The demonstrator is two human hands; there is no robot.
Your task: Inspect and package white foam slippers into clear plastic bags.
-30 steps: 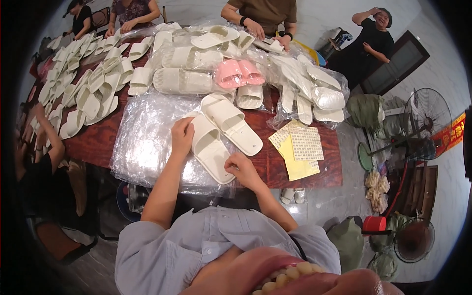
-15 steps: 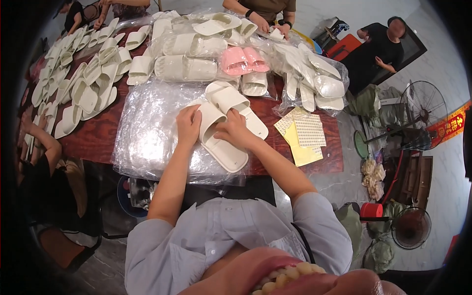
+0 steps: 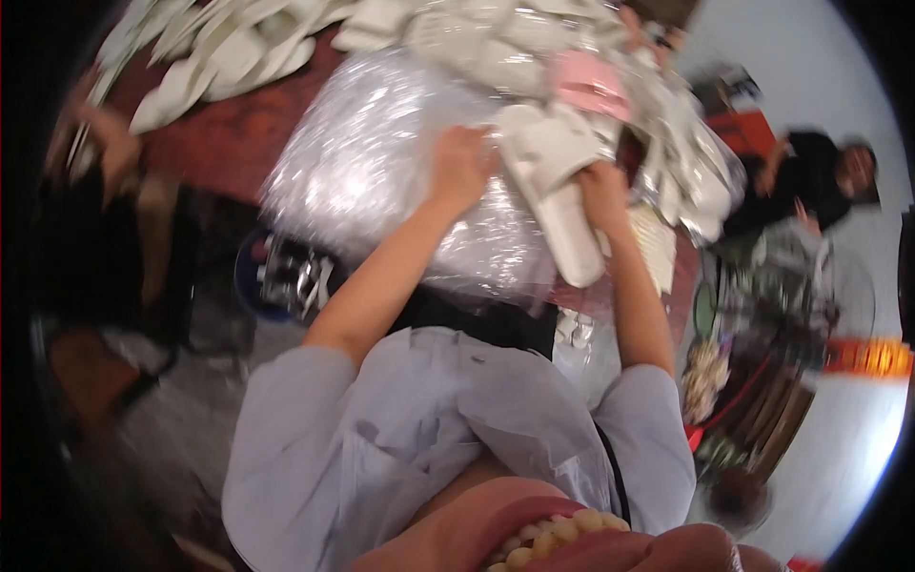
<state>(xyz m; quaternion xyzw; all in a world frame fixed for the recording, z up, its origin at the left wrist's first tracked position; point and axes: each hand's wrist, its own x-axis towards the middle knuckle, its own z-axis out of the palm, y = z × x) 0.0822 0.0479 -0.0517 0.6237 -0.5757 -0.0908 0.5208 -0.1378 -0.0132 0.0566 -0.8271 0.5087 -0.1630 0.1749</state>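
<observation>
My right hand [image 3: 604, 198] grips a pair of white slide slippers [image 3: 562, 181], its fingers hidden around the strap side. The slippers overlap, with one sole pointing toward me, at the right edge of a stack of clear plastic bags [image 3: 353, 162]. Over that stack, left of the slippers, is my left hand [image 3: 461, 170]. Its fingers are smeared by motion, and I see no slipper in it. Just beyond the slippers lies a pink pair [image 3: 589, 84] in clear wrapping.
White slippers [image 3: 229, 48] lie loose at the far left of the dark red table [image 3: 224, 143]. Wrapped white slippers [image 3: 467, 38] are piled at the back. Yellowish sheets [image 3: 656, 250] lie beside my right forearm. Another person [image 3: 810, 181] is at the far right; a worker's arm [image 3: 114, 143] shows at left.
My left hand has come off the slippers and is now over the plastic bags. My right hand has carried the pair to the right, now overlapping. The whole view has tilted and blurred.
</observation>
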